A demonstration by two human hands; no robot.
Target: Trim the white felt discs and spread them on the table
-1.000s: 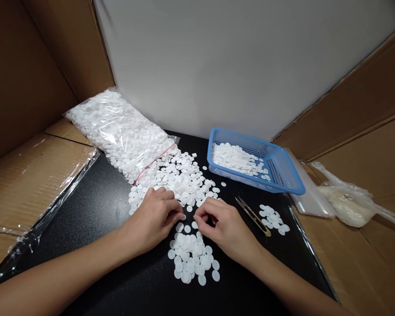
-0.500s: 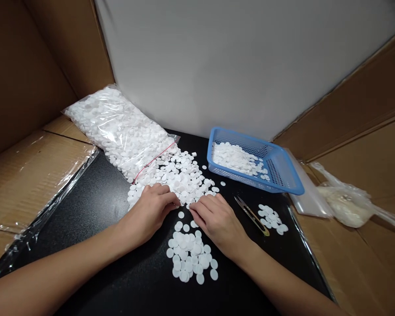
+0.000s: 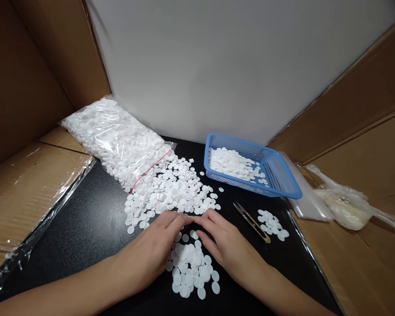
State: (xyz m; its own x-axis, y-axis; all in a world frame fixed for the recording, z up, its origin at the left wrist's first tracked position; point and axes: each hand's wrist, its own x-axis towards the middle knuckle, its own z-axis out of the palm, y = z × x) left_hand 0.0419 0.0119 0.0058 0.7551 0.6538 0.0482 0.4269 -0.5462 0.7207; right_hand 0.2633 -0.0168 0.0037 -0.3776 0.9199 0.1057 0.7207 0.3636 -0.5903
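My left hand (image 3: 151, 250) and my right hand (image 3: 228, 245) lie on a black mat (image 3: 85, 228), fingertips meeting at the near edge of a big spill of small white discs (image 3: 171, 191). Their fingers are stretched forward and lie flat on the discs. Between and below the hands sits a smaller heap of white discs (image 3: 191, 267). The spill comes out of an open clear bag full of discs (image 3: 115, 140) at the back left. Neither hand visibly holds anything.
A blue mesh basket (image 3: 279, 175) with discs in it stands at the back right. Thread snips (image 3: 252, 221) and a small cluster of discs (image 3: 271, 221) lie right of my right hand. Cardboard walls stand on both sides, a plastic bag (image 3: 345, 206) far right.
Both hands reached forward into the near edge of the spill, then slid back toward me with fingers flattened and fingertips together. The view tilted slightly.
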